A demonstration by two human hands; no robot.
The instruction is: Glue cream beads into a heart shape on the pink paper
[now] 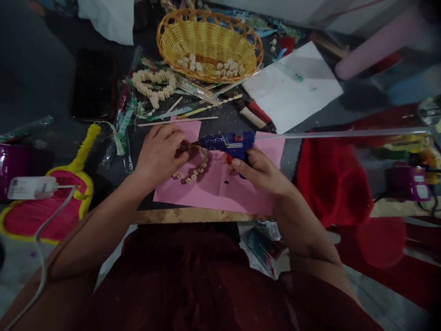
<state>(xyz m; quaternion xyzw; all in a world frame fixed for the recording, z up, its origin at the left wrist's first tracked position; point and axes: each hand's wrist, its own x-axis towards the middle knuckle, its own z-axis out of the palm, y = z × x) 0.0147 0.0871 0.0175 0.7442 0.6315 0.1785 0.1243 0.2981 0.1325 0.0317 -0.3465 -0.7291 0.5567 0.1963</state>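
My right hand (257, 168) is wrapped round the handle of a blue glue gun (237, 141), fingers at its red trigger. A long clear glue stick (337, 134) runs out of its back to the right. The gun's nozzle points left, close to the fingers of my left hand (161, 149). Those fingers are closed on the upper left side of a small ring of pale wooden bits (196, 175), partly hidden under them. Pink paper (220, 193) lies beneath the ring and both hands.
A yellow wicker basket (206, 34) with small pale blocks stands at the back. Left of centre are a heart-shaped wooden frame (151, 85) and loose sticks. Pliers (255, 115) lie by white paper (296, 87). Red cloth (330, 184) is at right, a phone (94, 85) at left.
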